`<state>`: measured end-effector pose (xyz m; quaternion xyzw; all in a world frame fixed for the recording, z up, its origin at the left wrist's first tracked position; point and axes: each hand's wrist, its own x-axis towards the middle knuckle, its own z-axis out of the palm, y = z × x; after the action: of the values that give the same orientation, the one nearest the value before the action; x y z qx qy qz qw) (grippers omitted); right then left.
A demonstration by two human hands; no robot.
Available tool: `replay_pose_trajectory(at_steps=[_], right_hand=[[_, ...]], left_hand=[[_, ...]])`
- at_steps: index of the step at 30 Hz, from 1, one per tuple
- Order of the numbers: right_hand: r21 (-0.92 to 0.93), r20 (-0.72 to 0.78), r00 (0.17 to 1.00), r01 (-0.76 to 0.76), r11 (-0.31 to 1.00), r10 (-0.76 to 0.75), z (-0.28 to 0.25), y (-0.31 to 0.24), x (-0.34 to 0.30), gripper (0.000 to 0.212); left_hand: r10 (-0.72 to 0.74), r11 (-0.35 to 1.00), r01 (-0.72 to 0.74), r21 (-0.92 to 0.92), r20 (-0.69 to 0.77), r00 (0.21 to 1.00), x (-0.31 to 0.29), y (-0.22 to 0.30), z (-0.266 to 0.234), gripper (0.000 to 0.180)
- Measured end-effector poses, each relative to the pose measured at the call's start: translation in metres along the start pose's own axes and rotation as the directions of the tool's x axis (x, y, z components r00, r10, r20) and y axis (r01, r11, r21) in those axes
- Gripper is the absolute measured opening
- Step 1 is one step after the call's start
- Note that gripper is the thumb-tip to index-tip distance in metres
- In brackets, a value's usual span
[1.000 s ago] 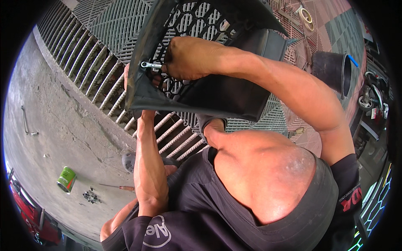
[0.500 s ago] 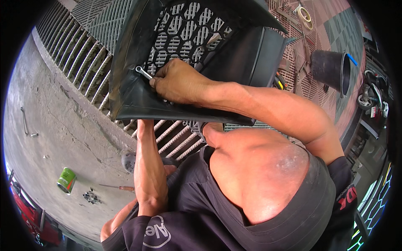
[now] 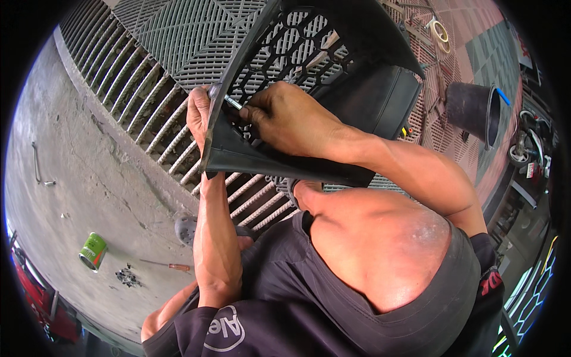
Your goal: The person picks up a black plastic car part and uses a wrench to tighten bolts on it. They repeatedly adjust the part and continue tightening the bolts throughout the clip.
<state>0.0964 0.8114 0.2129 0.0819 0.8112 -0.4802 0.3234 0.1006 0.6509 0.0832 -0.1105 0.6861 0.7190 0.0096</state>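
Note:
A black plastic grille panel (image 3: 297, 156) with a honeycomb mesh stands tilted in front of me, above the slatted floor. My right hand (image 3: 297, 119) reaches inside it, fingers pinched on a small chrome wrench (image 3: 234, 103). The wrench's far end is hidden at the panel's left wall. Outside that wall, my left hand (image 3: 198, 113) is curled against the panel's edge. A grey rounded thing (image 3: 215, 90) shows by its fingertips; its kind cannot be made out. The left forearm passes up behind the panel's lower edge.
On the concrete at left lie a longer wrench (image 3: 36, 163), a green can (image 3: 93, 251), a pile of small dark parts (image 3: 127, 276) and a screwdriver (image 3: 172, 266). A black bucket (image 3: 471, 112) and a tape roll (image 3: 439, 33) are at right. Slatted grating (image 3: 128, 98) runs beneath the panel.
The panel has turned and shifted right, its left wall now nearly edge-on. My left hand has come into view outside that wall. The right hand has moved right with the wrench, whose ring end is now hidden.

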Motion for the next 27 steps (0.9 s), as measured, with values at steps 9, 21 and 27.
replay_pose_trajectory(at_steps=[9, 21, 27], right_hand=[[0.041, -0.064, 0.996, 0.066, 0.997, -0.063, 0.007, 0.013, -0.001, 0.028], [-0.473, 0.197, 0.976, 0.18, 0.863, -0.095, -0.035, -0.012, 0.031, 0.033], [-0.457, 0.22, 0.97, 0.197, 0.867, -0.105, -0.034, -0.019, 0.036, 0.031]], left_hand=[[-0.193, 0.956, 0.178, -0.234, -0.041, 0.98, -0.001, 0.018, 0.007, 0.045], [-0.274, 0.943, 0.268, -0.198, 0.001, 0.962, 0.002, -0.016, -0.006, 0.043], [-0.269, 0.933, 0.275, -0.233, 0.058, 0.961, -0.001, -0.033, -0.014, 0.032]])
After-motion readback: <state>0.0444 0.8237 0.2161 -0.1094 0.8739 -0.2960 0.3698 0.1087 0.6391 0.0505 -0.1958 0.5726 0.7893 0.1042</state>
